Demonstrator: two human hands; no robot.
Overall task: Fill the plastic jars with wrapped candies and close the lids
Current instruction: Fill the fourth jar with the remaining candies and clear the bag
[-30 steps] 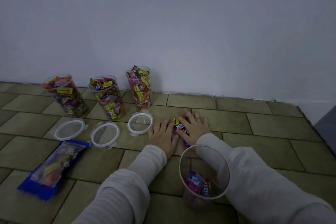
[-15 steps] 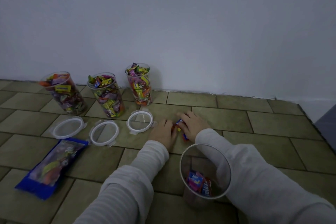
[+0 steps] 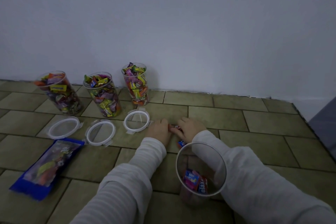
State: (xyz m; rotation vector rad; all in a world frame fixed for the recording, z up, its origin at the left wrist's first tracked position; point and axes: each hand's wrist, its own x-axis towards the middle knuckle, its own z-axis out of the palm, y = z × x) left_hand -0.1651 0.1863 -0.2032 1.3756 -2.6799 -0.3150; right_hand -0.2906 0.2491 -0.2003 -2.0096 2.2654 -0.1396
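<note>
You've got both hands, left hand [image 3: 158, 130] and right hand [image 3: 189, 129], cupped around loose candies [image 3: 176, 127] on the floor; next, drop them into the near jar [image 3: 201, 172].

dim light, plain white wall [image 3: 181, 23] above olive tiled floor [image 3: 236, 120]

Both hands [image 3: 174, 130] around candies [image 3: 176, 127]

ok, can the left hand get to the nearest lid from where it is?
Probably yes. The left hand lies on the floor right beside the nearest lid, with only bare tile between them. It seems busy gathering candies, though.
</note>
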